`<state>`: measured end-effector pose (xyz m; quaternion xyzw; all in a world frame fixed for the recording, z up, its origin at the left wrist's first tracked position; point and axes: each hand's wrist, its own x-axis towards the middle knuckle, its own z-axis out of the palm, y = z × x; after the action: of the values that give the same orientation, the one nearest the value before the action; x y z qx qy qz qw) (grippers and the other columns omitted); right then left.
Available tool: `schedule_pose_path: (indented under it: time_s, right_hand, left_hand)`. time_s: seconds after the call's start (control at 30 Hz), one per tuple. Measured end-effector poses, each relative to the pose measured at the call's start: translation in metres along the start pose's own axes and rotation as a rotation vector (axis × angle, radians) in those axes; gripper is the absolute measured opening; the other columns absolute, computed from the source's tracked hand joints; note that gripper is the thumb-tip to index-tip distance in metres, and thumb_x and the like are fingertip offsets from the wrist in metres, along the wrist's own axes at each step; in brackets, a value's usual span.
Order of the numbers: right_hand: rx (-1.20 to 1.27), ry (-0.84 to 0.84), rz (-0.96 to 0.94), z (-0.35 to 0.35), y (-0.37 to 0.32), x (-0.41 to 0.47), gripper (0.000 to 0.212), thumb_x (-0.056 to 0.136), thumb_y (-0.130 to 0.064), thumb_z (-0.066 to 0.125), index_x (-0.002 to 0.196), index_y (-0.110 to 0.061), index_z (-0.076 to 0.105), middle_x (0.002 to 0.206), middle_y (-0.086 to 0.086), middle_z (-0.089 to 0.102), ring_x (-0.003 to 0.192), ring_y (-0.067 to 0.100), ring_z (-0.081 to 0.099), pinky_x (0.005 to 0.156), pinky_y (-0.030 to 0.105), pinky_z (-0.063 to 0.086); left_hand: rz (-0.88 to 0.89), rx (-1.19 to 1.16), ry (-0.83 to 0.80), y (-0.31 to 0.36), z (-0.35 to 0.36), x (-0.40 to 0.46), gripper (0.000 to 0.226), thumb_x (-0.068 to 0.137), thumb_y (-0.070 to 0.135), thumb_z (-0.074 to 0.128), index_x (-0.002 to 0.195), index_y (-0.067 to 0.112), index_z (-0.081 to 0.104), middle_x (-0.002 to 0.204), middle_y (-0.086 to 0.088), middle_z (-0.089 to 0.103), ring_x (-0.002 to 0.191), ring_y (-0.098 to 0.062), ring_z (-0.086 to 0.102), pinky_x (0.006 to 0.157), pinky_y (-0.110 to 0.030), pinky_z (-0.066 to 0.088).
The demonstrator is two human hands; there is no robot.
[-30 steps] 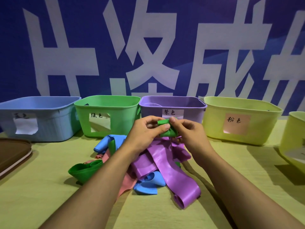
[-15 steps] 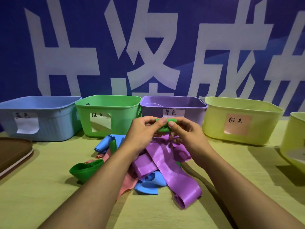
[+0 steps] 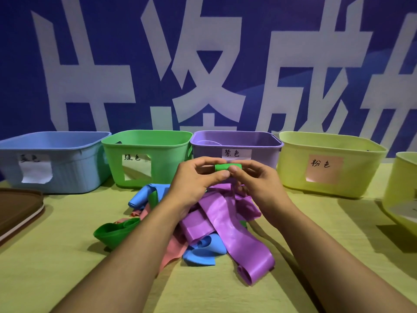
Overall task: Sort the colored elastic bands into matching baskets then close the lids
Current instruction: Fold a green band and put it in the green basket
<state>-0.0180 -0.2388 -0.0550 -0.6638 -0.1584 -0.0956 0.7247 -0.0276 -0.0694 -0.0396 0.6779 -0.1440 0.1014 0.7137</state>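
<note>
**Both hands hold a rolled green band above the pile**

The left hand (image 3: 194,184) and the right hand (image 3: 255,184) meet in front of the purple basket (image 3: 237,143), each grip pinching one end of a small rolled green band (image 3: 222,167) between thumb and fingertips. The roll is lifted clear of the desk (image 3: 67,279), level with the purple basket's label.

Just below the purple basket, on the desk, lies the pile of loose bands: a wide purple band (image 3: 237,240) trailing toward the viewer, a blue band (image 3: 203,249) curled beside it, a pink band (image 3: 173,251) under the left forearm, another blue band (image 3: 141,196) at the pile's far left and a second green band (image 3: 112,232) at its near left.

Left of the purple basket stands the green basket (image 3: 146,154), then the blue basket (image 3: 56,161). To its right stands a yellow basket (image 3: 327,163) with a pink label, and a further yellow basket (image 3: 404,190) at the frame's edge. A brown lid (image 3: 18,208) lies in front of the blue basket, far left of the purple one.
</note>
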Motion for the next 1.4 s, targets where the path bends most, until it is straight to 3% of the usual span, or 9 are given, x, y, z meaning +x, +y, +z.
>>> schedule_pose_path:
  time_s: [0.2, 0.3, 0.43, 0.6, 0.87, 0.97, 1.07, 1.17, 1.4]
  right_hand:
    - [0.055, -0.018, 0.0, -0.001, -0.003, -0.002, 0.021, 0.092, -0.012, 0.074, 0.113, -0.011, 0.075, 0.101, 0.013, 0.078, 0.083, 0.022, 0.068, 0.072, 0.033, 0.052]
    - [0.074, -0.038, 0.02, -0.001, -0.003, -0.002, 0.024, 0.089, -0.01, 0.075, 0.113, -0.013, 0.075, 0.102, 0.013, 0.078, 0.083, 0.02, 0.068, 0.072, 0.032, 0.052]
    - [0.088, -0.045, 0.057, -0.001, -0.004, -0.002, 0.025, 0.089, -0.01, 0.076, 0.115, -0.008, 0.074, 0.102, 0.016, 0.077, 0.081, 0.021, 0.066, 0.073, 0.03, 0.055]
    - [0.091, -0.024, 0.045, 0.0, -0.004, -0.001, 0.018, 0.093, -0.008, 0.072, 0.111, -0.007, 0.076, 0.084, 0.011, 0.072, 0.07, 0.017, 0.056, 0.067, 0.026, 0.053]
    - [0.359, 0.108, 0.034, 0.011, -0.003, 0.0, 0.023, 0.093, -0.009, 0.071, 0.116, -0.008, 0.074, 0.095, 0.007, 0.076, 0.069, 0.01, 0.06, 0.068, 0.021, 0.051]
    - [0.395, 0.092, 0.057, 0.016, -0.001, -0.002, 0.023, 0.092, -0.01, 0.073, 0.114, -0.013, 0.076, 0.098, 0.004, 0.078, 0.077, 0.008, 0.066, 0.074, 0.021, 0.054]
    - [0.369, 0.108, 0.064, 0.02, -0.001, -0.004, 0.026, 0.09, -0.012, 0.076, 0.116, -0.012, 0.075, 0.099, 0.006, 0.078, 0.084, 0.01, 0.07, 0.077, 0.024, 0.055]
    - [0.249, 0.13, -0.014, 0.02, 0.0, -0.004, 0.024, 0.09, -0.015, 0.077, 0.114, -0.011, 0.076, 0.1, 0.005, 0.079, 0.091, 0.014, 0.074, 0.08, 0.026, 0.057]
    - [-0.24, 0.098, -0.19, 0.021, 0.0, -0.01, 0.023, 0.097, -0.036, 0.07, 0.115, -0.022, 0.07, 0.107, -0.012, 0.072, 0.093, -0.002, 0.068, 0.071, 0.008, 0.049]
  left_hand:
    - [-0.038, -0.089, 0.041, -0.001, 0.0, 0.002, 0.029, 0.078, 0.008, 0.083, 0.106, 0.006, 0.075, 0.1, -0.017, 0.079, 0.098, -0.034, 0.076, 0.086, -0.032, 0.062]
    - [-0.022, -0.022, 0.056, -0.002, -0.003, 0.004, 0.026, 0.081, 0.004, 0.082, 0.106, 0.007, 0.076, 0.098, -0.017, 0.079, 0.098, -0.032, 0.076, 0.092, -0.039, 0.061]
    - [-0.008, 0.01, 0.05, 0.001, -0.005, 0.004, 0.025, 0.083, -0.005, 0.077, 0.105, 0.006, 0.075, 0.094, -0.013, 0.079, 0.084, -0.021, 0.076, 0.081, -0.029, 0.063]
    - [0.001, 0.031, 0.07, 0.0, -0.007, 0.005, 0.025, 0.082, 0.0, 0.08, 0.104, 0.011, 0.076, 0.091, -0.009, 0.08, 0.084, -0.018, 0.076, 0.078, -0.027, 0.062]
    - [-0.05, -0.356, 0.151, -0.002, 0.026, 0.003, 0.055, 0.066, 0.022, 0.083, 0.116, 0.003, 0.071, 0.109, -0.015, 0.077, 0.1, -0.021, 0.073, 0.09, -0.029, 0.057]
    - [-0.041, -0.431, 0.162, -0.004, 0.028, 0.001, 0.042, 0.072, 0.019, 0.08, 0.11, 0.003, 0.074, 0.103, -0.013, 0.077, 0.092, -0.018, 0.074, 0.083, -0.026, 0.059]
    - [-0.042, -0.438, 0.171, -0.005, 0.024, 0.001, 0.021, 0.085, 0.011, 0.075, 0.105, 0.006, 0.075, 0.098, -0.01, 0.078, 0.088, -0.016, 0.074, 0.077, -0.023, 0.06]
    - [-0.045, -0.397, 0.178, -0.007, 0.02, 0.003, 0.022, 0.09, 0.01, 0.072, 0.111, 0.003, 0.072, 0.109, -0.017, 0.077, 0.1, -0.023, 0.073, 0.088, -0.028, 0.06]
    - [-0.02, -0.241, 0.284, -0.014, 0.016, 0.006, 0.013, 0.092, 0.007, 0.071, 0.105, 0.003, 0.072, 0.098, -0.014, 0.078, 0.096, -0.026, 0.073, 0.093, -0.038, 0.06]
